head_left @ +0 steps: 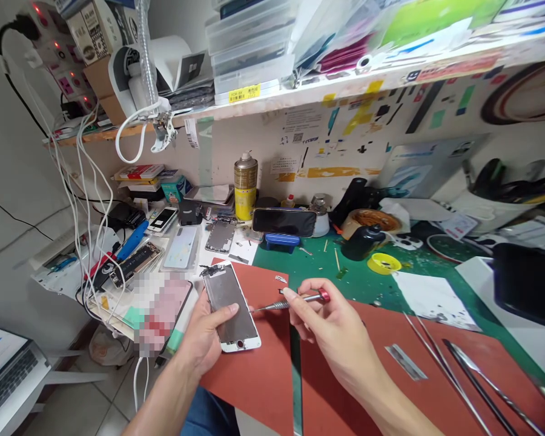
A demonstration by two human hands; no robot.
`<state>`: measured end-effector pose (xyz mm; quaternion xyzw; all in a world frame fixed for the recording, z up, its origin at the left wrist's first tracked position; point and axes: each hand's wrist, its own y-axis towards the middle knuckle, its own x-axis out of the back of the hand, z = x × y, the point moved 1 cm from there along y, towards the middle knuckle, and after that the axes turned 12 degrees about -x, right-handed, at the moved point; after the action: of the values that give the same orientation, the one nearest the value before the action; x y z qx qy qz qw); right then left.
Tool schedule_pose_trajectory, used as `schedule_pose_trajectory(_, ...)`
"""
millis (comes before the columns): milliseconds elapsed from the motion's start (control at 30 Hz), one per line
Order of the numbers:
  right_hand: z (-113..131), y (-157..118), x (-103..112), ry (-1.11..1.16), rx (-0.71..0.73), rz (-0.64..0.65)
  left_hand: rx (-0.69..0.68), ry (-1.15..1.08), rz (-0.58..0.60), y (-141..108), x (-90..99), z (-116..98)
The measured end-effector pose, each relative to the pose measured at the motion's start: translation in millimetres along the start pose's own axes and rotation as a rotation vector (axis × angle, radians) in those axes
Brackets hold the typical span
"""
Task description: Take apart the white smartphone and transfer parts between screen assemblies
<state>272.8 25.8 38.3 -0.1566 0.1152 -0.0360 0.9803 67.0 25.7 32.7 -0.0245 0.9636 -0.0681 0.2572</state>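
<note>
While the left hand (209, 333) clamps it between a thumb laid on its grey back and fingers underneath, the white-framed screen panel (228, 293) is held over the left side of the left red mat (272, 345). Above that mat's right edge, the right hand (322, 315) has its fingers closed around a slim silver tool (279, 305) with a red end; its tip points at the panel's side edge, though whether they touch cannot be told. A tiny dark piece (280, 291) shows at those fingertips. Left of the mat lies a pink phone (175, 300), partly blurred. Beyond the mat's far edge, a black phone (284, 222) sits on a blue stand (281, 242), and a spray can (246, 197) stands upright. Right of the mat, past a green gap, a right red mat (354, 381) bears tweezers (440, 363) and a flat metal strip (406, 362).
</note>
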Motion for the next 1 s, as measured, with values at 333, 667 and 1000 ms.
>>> schedule_pose_trajectory(333,1.0,-0.6,-0.8,0.0,-0.007,0.003,-0.007,-0.012,-0.013,0.2,0.0,0.3)
schedule_pose_trajectory(667,1.4,-1.9,0.2,-0.006,0.014,-0.003,0.008,-0.006,-0.018,-0.2,1.7,3.0)
schedule_pose_trajectory(1000,-4.3,0.9,1.8,-0.018,0.047,-0.039,0.005,0.015,-0.028,-0.9,0.8,1.6)
